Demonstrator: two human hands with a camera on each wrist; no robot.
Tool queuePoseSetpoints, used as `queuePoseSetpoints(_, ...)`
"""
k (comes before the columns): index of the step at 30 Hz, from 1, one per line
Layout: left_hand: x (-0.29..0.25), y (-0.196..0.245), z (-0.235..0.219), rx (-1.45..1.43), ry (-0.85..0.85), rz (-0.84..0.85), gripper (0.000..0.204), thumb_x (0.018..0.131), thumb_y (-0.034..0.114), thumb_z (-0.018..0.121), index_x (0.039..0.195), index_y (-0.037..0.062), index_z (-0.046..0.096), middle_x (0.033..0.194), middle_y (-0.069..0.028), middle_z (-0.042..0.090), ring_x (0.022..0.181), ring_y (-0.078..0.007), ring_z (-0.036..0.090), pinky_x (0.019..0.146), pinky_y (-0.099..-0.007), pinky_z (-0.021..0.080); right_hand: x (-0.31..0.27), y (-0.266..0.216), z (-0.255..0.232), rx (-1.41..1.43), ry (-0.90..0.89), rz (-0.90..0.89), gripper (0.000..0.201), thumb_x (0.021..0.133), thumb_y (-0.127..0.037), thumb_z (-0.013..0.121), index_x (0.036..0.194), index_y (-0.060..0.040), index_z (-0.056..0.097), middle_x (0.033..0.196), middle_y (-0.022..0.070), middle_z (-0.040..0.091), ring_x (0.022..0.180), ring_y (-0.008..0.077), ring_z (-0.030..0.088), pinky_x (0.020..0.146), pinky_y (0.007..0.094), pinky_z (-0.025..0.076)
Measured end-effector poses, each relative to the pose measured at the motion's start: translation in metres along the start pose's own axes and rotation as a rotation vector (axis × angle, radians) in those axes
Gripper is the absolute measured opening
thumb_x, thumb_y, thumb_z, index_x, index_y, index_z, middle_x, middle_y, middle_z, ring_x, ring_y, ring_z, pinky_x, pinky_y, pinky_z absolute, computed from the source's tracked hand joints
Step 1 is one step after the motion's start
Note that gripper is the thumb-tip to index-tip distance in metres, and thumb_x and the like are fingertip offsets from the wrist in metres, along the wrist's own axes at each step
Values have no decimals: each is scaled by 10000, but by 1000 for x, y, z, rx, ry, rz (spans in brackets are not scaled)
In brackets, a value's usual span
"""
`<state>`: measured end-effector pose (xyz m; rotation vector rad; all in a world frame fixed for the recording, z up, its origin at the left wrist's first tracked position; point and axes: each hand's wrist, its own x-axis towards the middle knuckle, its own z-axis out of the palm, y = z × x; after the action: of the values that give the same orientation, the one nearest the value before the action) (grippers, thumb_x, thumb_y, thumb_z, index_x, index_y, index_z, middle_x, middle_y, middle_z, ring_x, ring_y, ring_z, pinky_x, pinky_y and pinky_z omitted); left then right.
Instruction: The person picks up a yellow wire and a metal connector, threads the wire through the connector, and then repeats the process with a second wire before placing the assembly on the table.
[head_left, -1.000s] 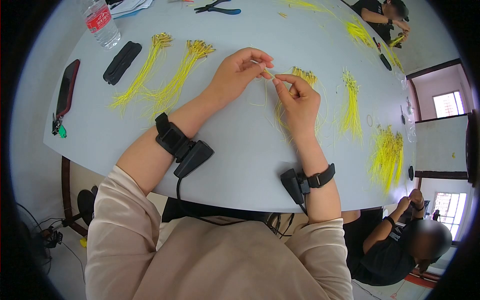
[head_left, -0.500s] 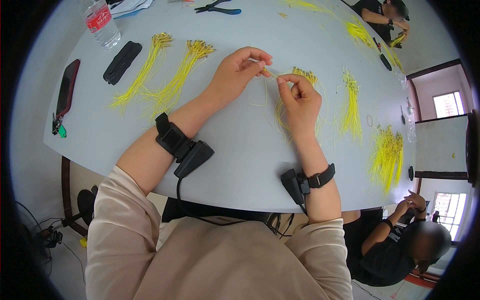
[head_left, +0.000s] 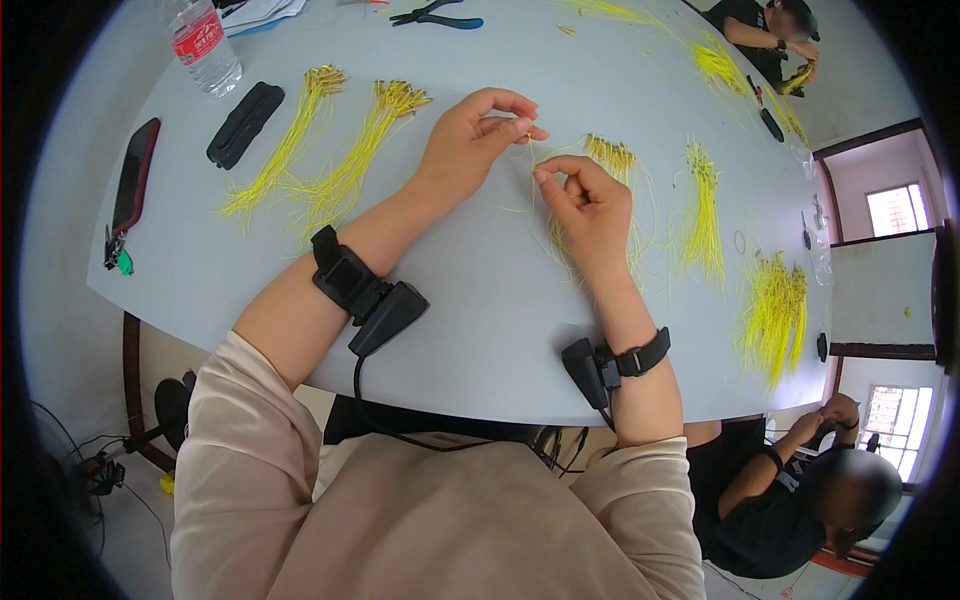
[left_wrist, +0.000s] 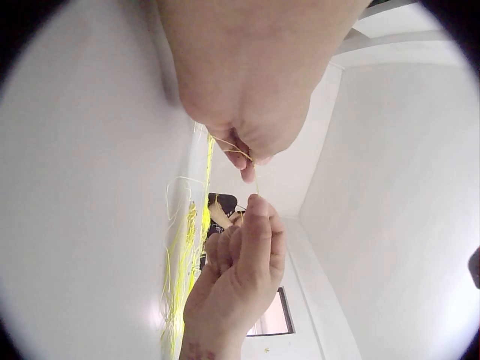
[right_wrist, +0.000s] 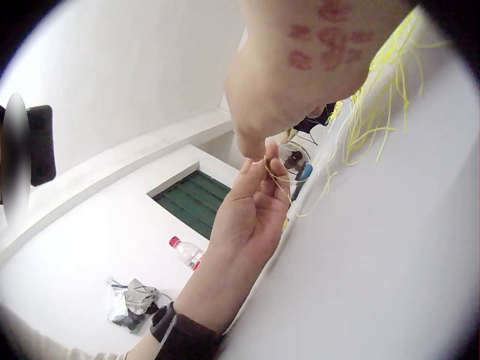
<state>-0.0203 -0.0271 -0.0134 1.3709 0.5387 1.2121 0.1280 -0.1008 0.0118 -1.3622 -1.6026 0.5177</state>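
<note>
The left hand (head_left: 470, 145) pinches a thin yellow string (head_left: 531, 150) between thumb and fingers above the table. Just right of and slightly below it, the right hand (head_left: 592, 212) has thumb and forefinger together on the string, a small gap apart from the left fingertips. In the left wrist view a short stretch of string (left_wrist: 257, 185) spans the two hands. A loop of string (right_wrist: 279, 178) hangs by the left fingers in the right wrist view. Behind the right hand lies a bundle of yellow strings (head_left: 612, 153) with gold-coloured ends.
Two yellow bundles (head_left: 378, 140) lie left, beside a black case (head_left: 245, 125), a phone (head_left: 136, 178) and a bottle (head_left: 205, 52). Pliers (head_left: 436, 18) lie at the back. More bundles (head_left: 703, 215) are at right. Two other people sit around the table (head_left: 450, 330).
The right hand has moved slightly left and down, after first shifting a little right. The left fingers have lifted a little and spread. The bundles have stayed put.
</note>
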Motion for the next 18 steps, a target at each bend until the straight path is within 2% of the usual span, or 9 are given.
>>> queuePoseSetpoints(5, 0, 1, 0, -12, 0, 9, 180, 896, 102, 518, 1055, 17, 526, 1053, -81, 565, 964, -194, 602, 832, -289, 454, -1, -3, -1, -23, -63, -31, 71, 742, -78, 678, 801, -62, 642, 490, -51, 264, 455, 48, 249, 423, 223, 219)
queuePoseSetpoints(7, 0, 2, 0, -12, -16, 11, 188, 904, 118, 508, 1062, 18, 523, 1064, -81, 564, 983, -193, 594, 831, -288, 454, -1, -3, 0, -20, -20, -41, 65, 749, -77, 674, 802, -59, 639, 493, -51, 270, 457, 48, 247, 424, 222, 219)
queuePoseSetpoints(11, -2, 6, 2, -104, -94, -118, 207, 932, 155, 459, 1081, 21, 513, 1098, -79, 558, 1019, -188, 573, 857, -288, 457, 2, 5, 1, 3, 153, -6, 58, 770, -79, 662, 809, -47, 633, 499, -52, 287, 460, 44, 245, 425, 219, 219)
queuePoseSetpoints(18, -4, 7, 2, -222, -182, -256, 226, 949, 160, 411, 1105, 24, 501, 1139, -92, 539, 1028, -188, 563, 898, -298, 455, 3, 6, 1, 15, 267, 8, 67, 791, -88, 649, 813, -28, 629, 502, -61, 299, 463, 33, 252, 430, 215, 220)
